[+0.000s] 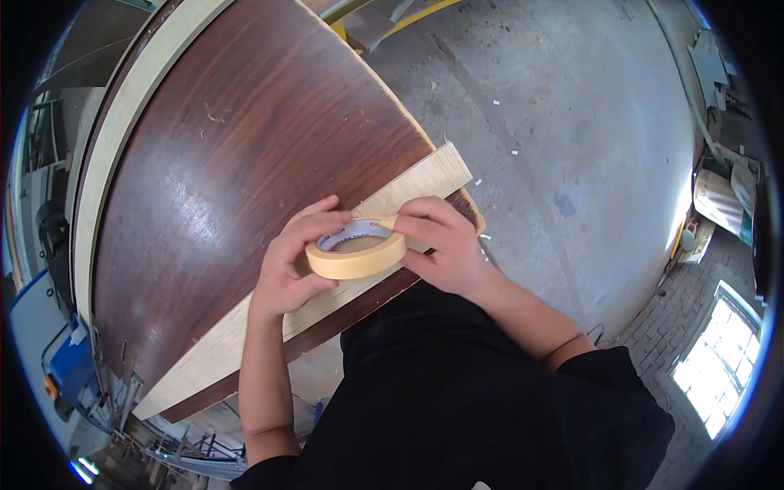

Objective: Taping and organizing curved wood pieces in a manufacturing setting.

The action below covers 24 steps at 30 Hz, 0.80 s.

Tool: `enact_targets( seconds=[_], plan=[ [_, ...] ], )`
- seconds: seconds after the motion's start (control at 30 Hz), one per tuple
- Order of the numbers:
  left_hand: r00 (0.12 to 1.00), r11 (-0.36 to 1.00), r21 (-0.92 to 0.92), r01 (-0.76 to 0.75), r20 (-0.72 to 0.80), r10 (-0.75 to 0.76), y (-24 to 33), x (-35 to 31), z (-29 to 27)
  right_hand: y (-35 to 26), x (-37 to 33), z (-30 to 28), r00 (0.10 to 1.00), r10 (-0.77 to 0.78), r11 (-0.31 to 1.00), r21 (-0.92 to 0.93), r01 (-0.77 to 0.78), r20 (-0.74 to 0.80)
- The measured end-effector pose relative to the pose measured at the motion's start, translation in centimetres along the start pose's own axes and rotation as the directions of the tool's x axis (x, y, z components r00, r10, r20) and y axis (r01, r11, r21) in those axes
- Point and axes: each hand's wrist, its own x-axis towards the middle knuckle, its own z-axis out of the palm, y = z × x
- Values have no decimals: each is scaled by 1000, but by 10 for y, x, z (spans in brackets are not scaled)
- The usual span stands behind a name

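A roll of yellowish masking tape [349, 265] is held between my two hands, above a pale wood strip [211, 353]. My left hand [296, 255] grips the roll's left side, thumb below and fingers over the upper edge. At the roll's right side, my right hand [441, 243] pinches with thumb and fingers, at what looks like the tape's end; the fingertips partly hide it. The pale strip runs slantwise under both hands across a dark brown, glossy wood-grain panel [237, 155], near the panel's edge closest to me.
Another pale strip [106, 163] curves along the panel's far left side. Grey concrete floor [588, 155] with small white scraps lies to the right. A brick wall with a bright window [719, 359] stands at the lower right. Blue equipment [72, 359] is at the left.
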Motion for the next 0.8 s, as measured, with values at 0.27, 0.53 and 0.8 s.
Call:
enact_targets(
  seconds=[0.27,0.53,0.8],
  plan=[
    [945,978,137,-154,308,106,14,29,-24,-1,-3,-1,981,100,994,70,-90,-165],
    [946,966,163,-202,288,150,20,39,-25,9,-3,0,989,106,992,-56,-113,-104],
    [918,836,450,-313,368,145,40,41,-16,-9,6,5,960,276,919,-281,-277,-45]
  ],
)
